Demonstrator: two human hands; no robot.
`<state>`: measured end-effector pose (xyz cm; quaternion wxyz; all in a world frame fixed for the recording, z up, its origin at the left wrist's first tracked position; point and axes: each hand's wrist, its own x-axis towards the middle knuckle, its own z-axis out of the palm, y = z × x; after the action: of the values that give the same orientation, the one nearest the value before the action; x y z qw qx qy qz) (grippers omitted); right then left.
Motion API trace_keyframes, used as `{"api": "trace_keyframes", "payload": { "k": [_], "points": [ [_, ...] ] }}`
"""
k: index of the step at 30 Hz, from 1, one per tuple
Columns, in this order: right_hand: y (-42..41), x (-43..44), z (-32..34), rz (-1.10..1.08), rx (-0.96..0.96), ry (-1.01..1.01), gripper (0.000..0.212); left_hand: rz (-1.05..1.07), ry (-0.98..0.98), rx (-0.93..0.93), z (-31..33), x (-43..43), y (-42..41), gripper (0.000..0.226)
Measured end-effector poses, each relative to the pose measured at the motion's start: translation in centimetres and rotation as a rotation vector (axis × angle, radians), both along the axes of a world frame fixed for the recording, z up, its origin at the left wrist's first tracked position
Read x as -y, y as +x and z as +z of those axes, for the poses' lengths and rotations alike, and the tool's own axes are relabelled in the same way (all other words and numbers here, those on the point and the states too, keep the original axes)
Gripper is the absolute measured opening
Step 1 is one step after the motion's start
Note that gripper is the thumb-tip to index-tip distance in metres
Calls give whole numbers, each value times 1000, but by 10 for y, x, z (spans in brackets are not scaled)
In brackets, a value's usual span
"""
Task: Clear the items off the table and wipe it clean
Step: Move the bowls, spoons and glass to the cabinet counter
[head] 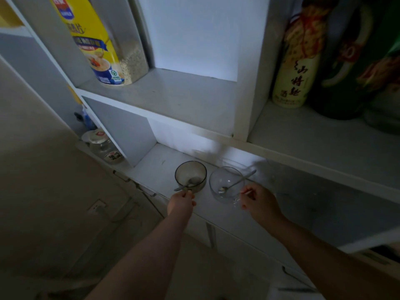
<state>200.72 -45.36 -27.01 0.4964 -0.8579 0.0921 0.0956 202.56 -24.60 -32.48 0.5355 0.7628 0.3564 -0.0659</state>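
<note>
You've got 2 bowls, side by side, nearly touching, on the lower white cabinet shelf (155,169): a smoky grey glass bowl (198,169) on the L, a clear round glass bowl (218,180) on the R. 2 metal spoons, 1 per bowl: L spoon (188,182), R spoon (237,182). Your left hand (180,202) pinches the grey bowl's near rim; your right hand (258,202) grips the clear bowl's R side. Upper shelves: 1 yellow-labelled oat canister (97,50), 1 cream bottle (292,72). Room's dim; 1 wall socket (96,206) low L.
</note>
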Motion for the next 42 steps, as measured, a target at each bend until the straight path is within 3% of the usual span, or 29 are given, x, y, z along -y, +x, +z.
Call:
{"api": "trace_keyframes", "payload": {
  "k": [7,13,18,28,38,42],
  "points": [
    [1,0,3,-11,18,11,23,-29,-10,-34,-5,3,8,27],
    [-1,-8,1,27,13,19,20,28,-38,-49,3,6,-4,53],
    [-5,-23,8,150,4,117,17,119,-98,47,29,-1,-35,34],
    [-61,-44,38,593,55,159,7,524,34,215,93,-5,-141,15],
    [-155,-41,52,957,-34,224,11,923,80,398,134,57,-289,34],
    [-211,-53,70,1108,26,255,10,1069,182,410,156,75,-362,37]
  ]
}}
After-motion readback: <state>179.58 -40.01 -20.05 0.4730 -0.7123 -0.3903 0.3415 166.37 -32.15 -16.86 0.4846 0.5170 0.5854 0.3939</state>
